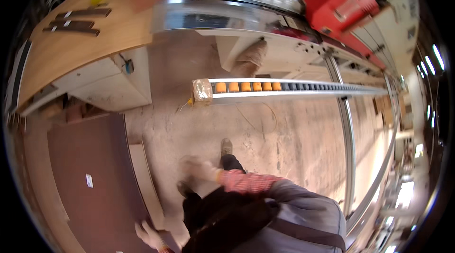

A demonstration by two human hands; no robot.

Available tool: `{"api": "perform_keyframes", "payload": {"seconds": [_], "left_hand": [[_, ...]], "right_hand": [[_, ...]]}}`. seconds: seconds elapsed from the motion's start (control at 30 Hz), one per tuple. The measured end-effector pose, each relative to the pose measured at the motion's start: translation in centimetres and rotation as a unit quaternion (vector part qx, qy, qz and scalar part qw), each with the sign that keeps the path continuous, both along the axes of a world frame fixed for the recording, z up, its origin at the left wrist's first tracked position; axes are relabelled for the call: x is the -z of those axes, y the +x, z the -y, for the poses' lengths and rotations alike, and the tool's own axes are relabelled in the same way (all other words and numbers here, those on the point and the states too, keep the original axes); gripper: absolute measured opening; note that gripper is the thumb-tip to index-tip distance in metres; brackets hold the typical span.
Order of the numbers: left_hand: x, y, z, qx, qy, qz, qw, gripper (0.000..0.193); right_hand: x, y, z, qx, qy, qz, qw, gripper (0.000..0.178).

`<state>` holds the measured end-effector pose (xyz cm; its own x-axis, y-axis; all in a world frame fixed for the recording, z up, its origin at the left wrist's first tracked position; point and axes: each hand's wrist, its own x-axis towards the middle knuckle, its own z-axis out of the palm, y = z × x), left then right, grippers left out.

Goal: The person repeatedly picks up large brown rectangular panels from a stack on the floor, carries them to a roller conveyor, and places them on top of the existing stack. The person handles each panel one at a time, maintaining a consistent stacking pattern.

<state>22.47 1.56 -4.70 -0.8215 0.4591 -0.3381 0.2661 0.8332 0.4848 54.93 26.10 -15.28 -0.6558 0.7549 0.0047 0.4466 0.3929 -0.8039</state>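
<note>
My left hand (150, 237), pale and perhaps gloved, hangs low beside the edge of a large dark brown panel (92, 158). Its fingers look stretched out and a little apart, with nothing visible in them. Whether it touches the panel I cannot tell. My right hand (200, 167), below a red checked sleeve, is over the floor in front of my body. Motion smears its fingers, and no held thing can be made out. A narrow light board (144, 172) lies along the panel's right side, between my two hands.
Ahead, a metal roller rail (246, 95) with orange and dark rollers runs rightward, its near end wrapped in tape. A wooden worktable (113, 25) carries dark strips (78, 25). Beyond stand a metal machine bed (213, 13) and a red machine housing (341, 1). Metal frame bars (348, 144) stand at right.
</note>
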Motion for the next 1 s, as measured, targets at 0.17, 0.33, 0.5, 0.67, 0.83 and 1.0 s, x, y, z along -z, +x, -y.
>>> {"api": "perform_keyframes", "payload": {"seconds": [0.17,0.33,0.5,0.67,0.83,1.0], "left_hand": [[-7.2,-2.2,12.0,-0.156,0.05,0.039,0.986,0.068],[-4.9,-4.5,23.4,-0.178,0.029,0.073,0.981,0.063],[-1.0,-6.2,23.4,-0.246,0.081,0.16,0.953,0.055],[-3.2,-6.2,17.9,-0.23,0.079,0.167,0.956,0.053],[-4.1,-7.1,13.8,-0.219,0.06,0.175,0.958,0.048],[-3.7,-8.0,8.8,-0.274,0.088,0.161,0.944,0.049]], "right_hand": [[2.1,-20.9,1.8,0.136,-0.322,0.009,0.937,0.058],[2.7,-27.6,-0.1,0.166,-0.591,-0.091,0.784,0.048],[-1.2,-28.5,-0.6,0.108,-0.643,-0.143,0.745,0.052],[-3.7,-30.1,0.6,0.189,-0.562,-0.078,0.801,0.061],[-5.3,-23.2,-1.4,0.156,-0.52,-0.133,0.829,0.064],[5.7,-15.3,-4.7,0.13,-0.427,-0.131,0.885,0.074]]}}
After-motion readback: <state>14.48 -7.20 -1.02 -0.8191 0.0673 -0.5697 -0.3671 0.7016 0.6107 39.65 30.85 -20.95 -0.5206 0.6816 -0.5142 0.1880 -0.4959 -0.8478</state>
